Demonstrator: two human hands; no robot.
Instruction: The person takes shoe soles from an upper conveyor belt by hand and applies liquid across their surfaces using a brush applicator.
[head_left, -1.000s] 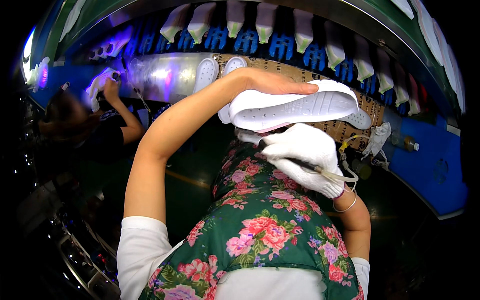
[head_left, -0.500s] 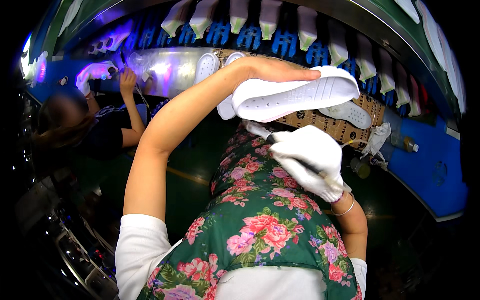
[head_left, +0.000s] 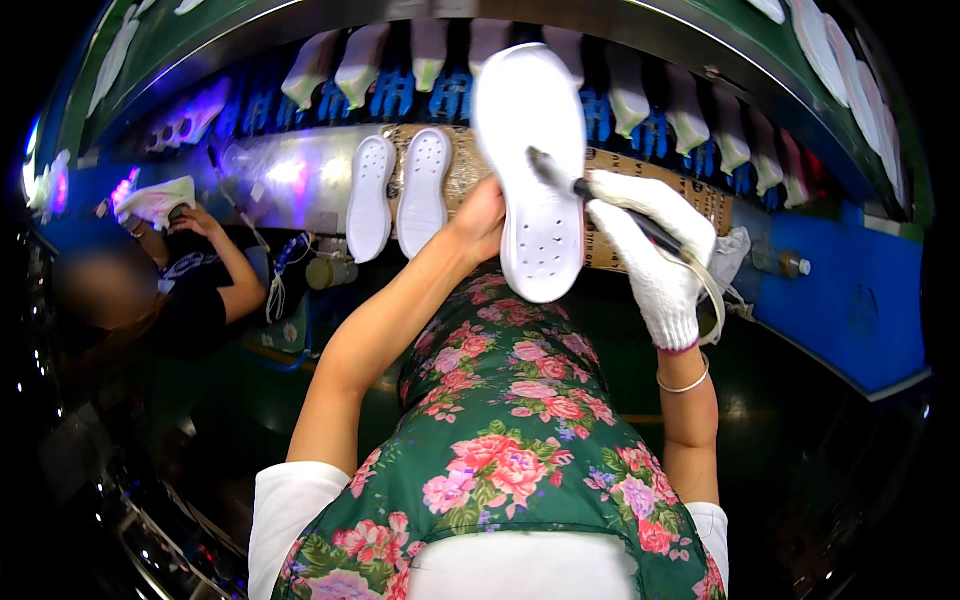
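The work in hand looks like brushing the face of a white sole (head_left: pixel 515 195), held up over the counter (head_left: pixel 845 300). The left hand (head_left: pixel 483 215) grips its edge (fingertips hidden behind); the gloved right hand's (head_left: pixel 655 235) fingers are closed around a brush (head_left: pixel 582 187), bristles seemingly touching the middle. The next stroke calls for a steady hold. Two more soles (head_left: pixel 370 200) (head_left: pixel 425 185) lie left; the hose (head_left: pixel 716 300) beside the right wrist could snag.
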